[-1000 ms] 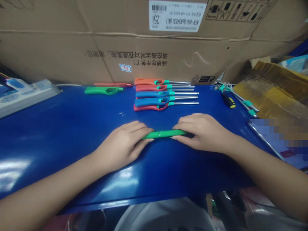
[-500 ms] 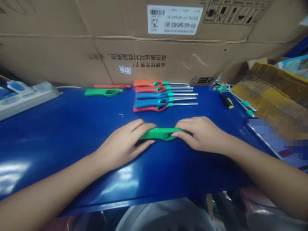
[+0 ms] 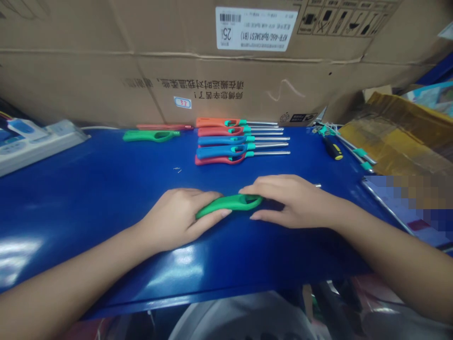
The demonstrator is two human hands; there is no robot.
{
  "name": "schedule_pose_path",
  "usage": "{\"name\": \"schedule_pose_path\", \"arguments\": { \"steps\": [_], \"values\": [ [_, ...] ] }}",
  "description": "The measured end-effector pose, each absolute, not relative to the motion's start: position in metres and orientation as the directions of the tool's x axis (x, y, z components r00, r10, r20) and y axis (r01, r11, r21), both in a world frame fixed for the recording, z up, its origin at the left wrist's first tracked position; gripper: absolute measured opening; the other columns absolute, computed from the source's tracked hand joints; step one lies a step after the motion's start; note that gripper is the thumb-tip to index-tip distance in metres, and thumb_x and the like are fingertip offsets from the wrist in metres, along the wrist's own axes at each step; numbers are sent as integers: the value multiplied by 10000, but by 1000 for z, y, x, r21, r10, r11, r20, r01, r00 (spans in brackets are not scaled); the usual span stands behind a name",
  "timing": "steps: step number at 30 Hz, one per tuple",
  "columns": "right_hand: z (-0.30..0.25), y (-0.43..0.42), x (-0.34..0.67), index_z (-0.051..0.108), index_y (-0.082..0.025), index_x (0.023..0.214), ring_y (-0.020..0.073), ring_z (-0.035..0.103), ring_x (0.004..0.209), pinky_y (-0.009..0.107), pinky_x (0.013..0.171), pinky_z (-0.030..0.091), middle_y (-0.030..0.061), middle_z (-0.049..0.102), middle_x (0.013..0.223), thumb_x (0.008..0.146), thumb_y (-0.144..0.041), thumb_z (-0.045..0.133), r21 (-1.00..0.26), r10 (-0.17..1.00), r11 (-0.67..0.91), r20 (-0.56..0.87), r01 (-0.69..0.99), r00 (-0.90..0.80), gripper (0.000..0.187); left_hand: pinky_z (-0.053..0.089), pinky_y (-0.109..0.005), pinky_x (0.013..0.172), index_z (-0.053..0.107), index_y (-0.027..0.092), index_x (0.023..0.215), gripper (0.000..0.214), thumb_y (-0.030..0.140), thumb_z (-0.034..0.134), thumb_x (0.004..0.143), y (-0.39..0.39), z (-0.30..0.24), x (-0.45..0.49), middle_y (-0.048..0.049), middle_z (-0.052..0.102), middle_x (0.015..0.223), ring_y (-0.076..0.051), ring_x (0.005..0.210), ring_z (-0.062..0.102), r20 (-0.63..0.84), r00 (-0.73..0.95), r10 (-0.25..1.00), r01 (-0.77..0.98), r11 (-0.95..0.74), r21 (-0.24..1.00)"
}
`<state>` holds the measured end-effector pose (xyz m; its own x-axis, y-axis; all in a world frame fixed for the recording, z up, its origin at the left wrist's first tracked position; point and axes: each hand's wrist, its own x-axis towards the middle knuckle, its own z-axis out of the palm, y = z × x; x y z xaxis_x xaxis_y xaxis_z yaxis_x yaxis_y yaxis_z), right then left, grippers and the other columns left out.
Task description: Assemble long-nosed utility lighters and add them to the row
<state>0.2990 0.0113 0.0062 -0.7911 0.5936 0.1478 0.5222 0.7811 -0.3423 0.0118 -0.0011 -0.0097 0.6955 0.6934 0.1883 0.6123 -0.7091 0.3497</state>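
A green long-nosed lighter (image 3: 226, 204) is held low above the blue table between my hands. My left hand (image 3: 180, 215) is closed round its rear handle, thumb along the near side. My right hand (image 3: 295, 200) curls over the front end, its index finger on the trigger loop's upper edge and its thumb apart just below. The lighter's nose is mostly hidden by the right hand. A metal tube tip (image 3: 318, 185) shows past the knuckles, in line with the lighter. Several finished-looking lighters with blue, red and orange handles (image 3: 221, 152) lie stacked behind my hands.
Behind stands a large cardboard box (image 3: 106, 94). A green handle shell (image 3: 150, 136) and a red one (image 3: 164, 127) lie before it. Small metal pins (image 3: 177, 169) are nearer. A power strip (image 3: 42, 144) sits left; a screwdriver (image 3: 333, 149), metal rods (image 3: 356, 150) and taped cardboard (image 3: 396, 132) lie right.
The green lighter has tilted, its rear end coming lower and nearer to me. My right hand has shifted its grip, its thumb moving off the trigger loop, and a metal tip now shows behind it.
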Motion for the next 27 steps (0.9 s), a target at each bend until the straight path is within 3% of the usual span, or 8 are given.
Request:
{"name": "schedule_pose_path", "arguments": {
  "steps": [5, 8, 12, 15, 19, 24, 27],
  "values": [
    [-2, 9, 298, 636, -161, 1363, 226, 680, 1052, 349, 839, 549, 111, 714, 1213, 1052, -348, 513, -175, 450, 892, 281, 416, -848, 383, 504, -302, 641, 699, 224, 1205, 399, 510, 462, 1059, -3, -11, 15, -31, 783, 909, -212, 746, 746, 186, 702, 687, 590, -708, 388],
    [-6, 4, 294, 667, -112, 1300, 231, 686, 1072, 358, 886, 548, 104, 737, 1236, 1030, -249, 539, -155, 401, 916, 377, 370, -835, 328, 484, -299, 598, 711, 220, 1152, 402, 519, 459, 1056, -6, -12, 18, -23, 771, 840, -211, 691, 737, 167, 706, 688, 596, -705, 384],
    [-6, -1, 289, 696, -164, 1236, 186, 711, 1023, 324, 873, 548, 33, 766, 1203, 1013, -212, 564, -250, 456, 889, 403, 384, -793, 264, 487, -299, 595, 712, 229, 1151, 378, 510, 480, 1050, -10, -14, 19, -21, 765, 811, -214, 679, 739, 154, 721, 675, 595, -718, 361],
    [-3, 0, 288, 697, -179, 1237, 178, 699, 1101, 313, 933, 542, 40, 757, 1227, 1045, -276, 534, -290, 544, 837, 335, 465, -769, 270, 499, -305, 621, 704, 225, 1182, 362, 472, 470, 1062, -8, -15, 16, -35, 772, 856, -220, 720, 746, 192, 725, 661, 595, -742, 310],
    [4, 7, 295, 704, -149, 1243, 231, 712, 1012, 360, 864, 556, 86, 777, 1139, 1012, -390, 597, -162, 622, 780, 292, 604, -726, 350, 493, -301, 598, 707, 211, 1176, 387, 490, 465, 1060, -2, -14, 12, -39, 771, 831, -215, 683, 737, 213, 715, 666, 618, -745, 253],
    [8, 14, 306, 776, -196, 1017, 202, 702, 860, 332, 753, 488, 47, 793, 951, 1025, -334, 571, -21, 576, 804, 273, 594, -771, 248, 507, -294, 600, 714, 218, 1185, 400, 510, 473, 1052, 0, -13, 12, -45, 790, 852, -220, 692, 750, 234, 713, 661, 632, -750, 195],
    [6, 13, 306, 780, -194, 993, 191, 694, 791, 335, 714, 437, 41, 783, 875, 1027, -336, 563, 43, 573, 794, 283, 607, -770, 261, 523, -291, 619, 712, 217, 1209, 380, 485, 497, 1049, -2, -13, 13, -47, 792, 910, -219, 739, 759, 250, 711, 657, 623, -754, 208]
  ]
}}
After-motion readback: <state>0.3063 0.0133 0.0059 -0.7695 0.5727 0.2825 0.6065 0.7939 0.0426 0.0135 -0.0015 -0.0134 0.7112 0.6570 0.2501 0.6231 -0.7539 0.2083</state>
